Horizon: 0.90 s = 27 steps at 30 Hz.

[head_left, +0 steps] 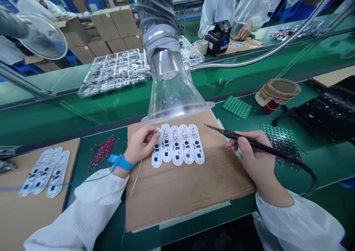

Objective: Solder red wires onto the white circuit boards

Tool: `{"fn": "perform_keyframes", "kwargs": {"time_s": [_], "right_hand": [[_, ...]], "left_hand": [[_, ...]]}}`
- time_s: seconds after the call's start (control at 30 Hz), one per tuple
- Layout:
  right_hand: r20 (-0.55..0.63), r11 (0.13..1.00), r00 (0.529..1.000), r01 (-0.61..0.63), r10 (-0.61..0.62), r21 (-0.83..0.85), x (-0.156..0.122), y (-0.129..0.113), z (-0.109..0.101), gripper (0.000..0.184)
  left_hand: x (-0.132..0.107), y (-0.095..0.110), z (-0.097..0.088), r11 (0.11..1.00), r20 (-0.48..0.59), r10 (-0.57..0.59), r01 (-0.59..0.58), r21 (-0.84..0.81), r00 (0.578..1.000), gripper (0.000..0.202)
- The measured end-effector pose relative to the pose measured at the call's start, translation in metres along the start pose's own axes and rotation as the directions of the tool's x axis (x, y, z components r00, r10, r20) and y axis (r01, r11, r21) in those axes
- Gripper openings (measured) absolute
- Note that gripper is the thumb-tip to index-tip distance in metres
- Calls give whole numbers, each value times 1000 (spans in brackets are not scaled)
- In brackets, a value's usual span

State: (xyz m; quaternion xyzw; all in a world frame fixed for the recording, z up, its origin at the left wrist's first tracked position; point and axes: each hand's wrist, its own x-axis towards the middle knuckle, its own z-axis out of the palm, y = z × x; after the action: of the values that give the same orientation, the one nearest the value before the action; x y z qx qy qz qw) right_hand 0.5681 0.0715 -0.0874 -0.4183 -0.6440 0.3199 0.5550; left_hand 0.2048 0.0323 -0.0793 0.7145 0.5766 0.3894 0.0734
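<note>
Several white oblong circuit boards (179,144) lie side by side on a brown cardboard sheet (180,191). My left hand (141,143), with a blue wrist strap (122,162), is curled at the left end of the row, fingertips pinched on the leftmost board; a thin wire runs down from under the hand. My right hand (253,156) grips a black soldering iron (249,141) like a pen, its tip hanging just right of the boards, not touching them.
A clear fume-extraction funnel (173,91) hangs right behind the boards. Red wire pieces (103,151) lie left, more white boards (46,171) on a second cardboard. Green panels (237,106), a tape roll (279,90) and a black tray (324,114) sit right. Another person works across the belt.
</note>
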Motion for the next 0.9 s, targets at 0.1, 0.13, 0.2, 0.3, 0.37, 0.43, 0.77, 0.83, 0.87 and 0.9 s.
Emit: {"fn": "perform_keyframes", "kwargs": {"time_s": [0.1, 0.13, 0.2, 0.3, 0.37, 0.43, 0.77, 0.83, 0.87, 0.9], "right_hand": [[22, 995, 998, -54, 53, 79, -3, 6, 1, 22], [22, 993, 997, -72, 70, 97, -3, 6, 2, 24], [33, 988, 995, -99, 96, 116, -4, 5, 3, 25], [55, 990, 994, -99, 94, 105, -4, 2, 4, 25], [73, 993, 994, -93, 88, 77, -4, 2, 4, 26], [90, 994, 991, -101, 96, 45, -4, 1, 4, 27], [142, 994, 984, -104, 110, -45, -3, -2, 2, 30], [144, 992, 982, -115, 122, -59, -4, -1, 1, 32], [145, 991, 981, -118, 126, -61, -4, 0, 0, 31], [147, 991, 981, -119, 126, -62, -5, 1, 0, 31]], "left_hand": [[-4, -3, 2, 999, 23, 40, -40, -8, 999, 11], [-5, -4, 2, 999, 24, 45, -45, -6, 999, 10], [-6, -6, 2, 999, 33, 40, -41, 10, 999, 9], [-7, -6, 1, 998, 53, 48, -50, 26, 997, 8], [-6, -4, 1, 997, 59, 62, -64, 32, 996, 7], [-6, -3, 0, 997, 66, 65, -68, 42, 996, 8], [-7, -1, -2, 998, 99, 1, -7, 58, 995, 13], [-7, -1, -2, 998, 112, -19, 12, 66, 994, 16], [-7, 0, -2, 998, 119, -24, 16, 68, 993, 17], [-7, 0, -2, 998, 123, -22, 14, 66, 992, 18]]}}
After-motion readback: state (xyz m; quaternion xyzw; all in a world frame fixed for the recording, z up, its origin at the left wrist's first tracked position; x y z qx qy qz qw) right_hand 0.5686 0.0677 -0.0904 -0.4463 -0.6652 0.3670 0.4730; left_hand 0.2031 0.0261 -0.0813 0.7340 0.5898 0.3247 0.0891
